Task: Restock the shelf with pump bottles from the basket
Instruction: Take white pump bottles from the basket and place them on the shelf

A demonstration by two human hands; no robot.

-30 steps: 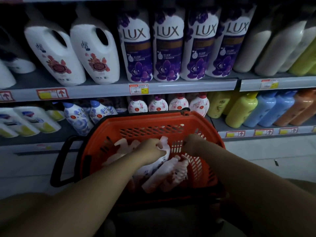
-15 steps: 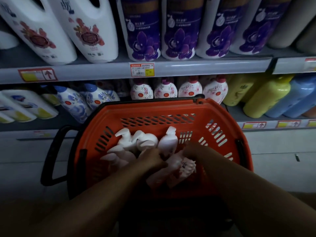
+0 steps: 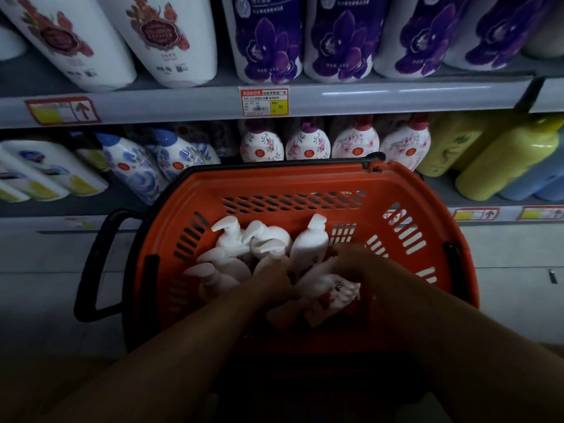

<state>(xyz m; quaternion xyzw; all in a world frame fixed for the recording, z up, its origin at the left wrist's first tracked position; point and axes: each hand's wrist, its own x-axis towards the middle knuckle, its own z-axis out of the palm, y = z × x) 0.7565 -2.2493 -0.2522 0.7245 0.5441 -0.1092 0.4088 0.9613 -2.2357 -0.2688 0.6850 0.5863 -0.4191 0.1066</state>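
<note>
An orange basket [image 3: 305, 181] with black handles stands in front of the low shelf. Several white pump bottles [image 3: 238, 248] lie heaped inside it, pump heads pointing up and left. My left hand [image 3: 274, 279] reaches into the heap and is closed around a white pump bottle [image 3: 268, 264]. My right hand [image 3: 351, 261] is deeper at the right, gripping a white floral pump bottle [image 3: 332, 288] that lies on its side. On the lower shelf [image 3: 442, 190] behind the basket stand matching floral pump bottles with red caps [image 3: 354, 141].
Blue-flowered bottles [image 3: 137, 166] stand left of the floral row, yellow bottles [image 3: 503, 160] and blue ones to the right. The upper shelf [image 3: 183, 102] carries big white jugs and purple-labelled bottles. A black basket handle [image 3: 94, 264] sticks out left over pale floor.
The view has tilted down and moved closer to the basket. Both hands have sunk deeper among the bottles and closed on them.
</note>
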